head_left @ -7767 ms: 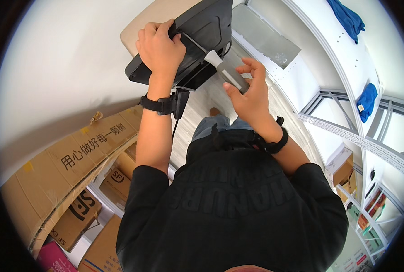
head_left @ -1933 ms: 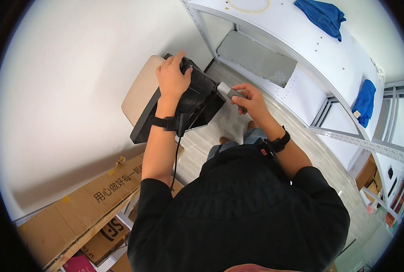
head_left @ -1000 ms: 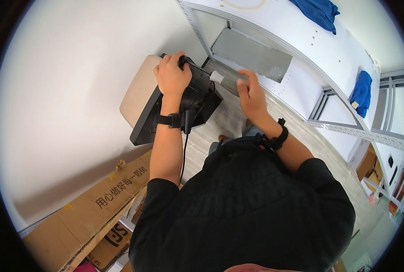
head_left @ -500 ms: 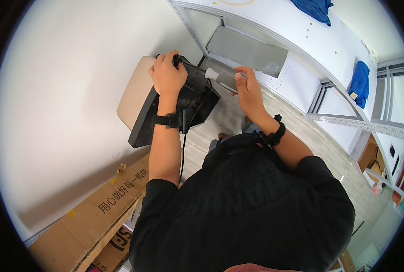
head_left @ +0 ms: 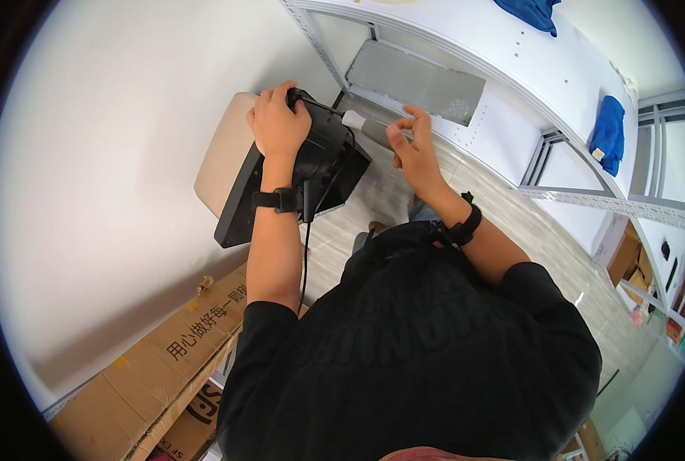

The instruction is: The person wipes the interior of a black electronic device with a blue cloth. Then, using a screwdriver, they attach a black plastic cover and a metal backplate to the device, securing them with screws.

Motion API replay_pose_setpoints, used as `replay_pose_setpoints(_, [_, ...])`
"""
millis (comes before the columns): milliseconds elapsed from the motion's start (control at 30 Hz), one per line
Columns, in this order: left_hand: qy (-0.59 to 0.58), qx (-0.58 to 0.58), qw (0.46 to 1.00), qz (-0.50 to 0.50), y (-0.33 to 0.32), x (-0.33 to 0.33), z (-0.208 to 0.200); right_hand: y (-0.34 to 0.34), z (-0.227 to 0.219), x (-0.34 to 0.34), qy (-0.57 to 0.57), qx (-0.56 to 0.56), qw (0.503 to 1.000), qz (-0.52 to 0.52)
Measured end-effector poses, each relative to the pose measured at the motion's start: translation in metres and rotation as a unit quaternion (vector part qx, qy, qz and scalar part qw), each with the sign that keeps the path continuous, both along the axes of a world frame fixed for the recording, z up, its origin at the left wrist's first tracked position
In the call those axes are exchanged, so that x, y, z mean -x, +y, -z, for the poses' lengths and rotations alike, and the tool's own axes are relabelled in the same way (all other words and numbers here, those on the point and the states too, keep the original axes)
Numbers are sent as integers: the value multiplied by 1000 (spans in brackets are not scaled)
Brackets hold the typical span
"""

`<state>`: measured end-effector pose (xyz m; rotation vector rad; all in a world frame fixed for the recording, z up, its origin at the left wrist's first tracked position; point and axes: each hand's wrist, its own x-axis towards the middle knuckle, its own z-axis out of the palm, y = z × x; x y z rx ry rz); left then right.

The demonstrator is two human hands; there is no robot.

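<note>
Against the white wall stands a large black object [head_left: 323, 146] with a broad beige panel [head_left: 223, 146] on its wall side; its kind I cannot make out. My left hand [head_left: 279, 127] rests at its upper end, fingers curled over a black part there. In my right hand [head_left: 415, 154] is a screwdriver [head_left: 374, 131] with a grey handle, white collar and thin dark shaft. Its shaft runs left toward the black part beside my left hand, which hides the tip. My right thumb presses the handle while the index finger lifts partly off. A black cable [head_left: 306, 269] hangs by my left wrist.
White metal shelving [head_left: 465, 46] curves along the far and right side, with blue cloths [head_left: 608, 134] on it. A grey panel [head_left: 415, 77] leans inside the far bay. Long cardboard boxes [head_left: 150, 361] lie at lower left. Pale floor [head_left: 480, 188] shows beyond my arms.
My right hand has shifted slightly left and its fingers have loosened and re-curled around the screwdriver handle. My left hand stays on the black part.
</note>
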<state>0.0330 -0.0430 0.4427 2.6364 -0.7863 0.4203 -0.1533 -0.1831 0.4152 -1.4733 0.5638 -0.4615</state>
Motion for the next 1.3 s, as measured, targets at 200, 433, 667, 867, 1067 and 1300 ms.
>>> replay_pose_setpoints(200, [-1, 7, 1000, 7, 1, 2, 0, 3, 12, -3, -55, 48, 997, 12])
replay_pose_setpoints(433, [-14, 7, 1000, 7, 1, 0, 0, -1, 12, -6, -36, 39, 998, 23])
replay_pose_setpoints(667, [-15, -3, 1000, -5, 0, 2, 0, -7, -2, 4, 7, -131, 990, -46])
replay_pose_setpoints(867, [-4, -6, 1000, -17, 0, 1, -4, -15, -7, 17, -24, -109, 993, -44])
replay_pose_setpoints(1067, [-10, -9, 1000, 1, 5, 1, -5, -37, -6, 39, -17, -120, 991, -60])
replay_pose_setpoints(1300, [-32, 47, 995, 88, -5, 0, -7, -63, -4, 72, -39, -267, 962, -43])
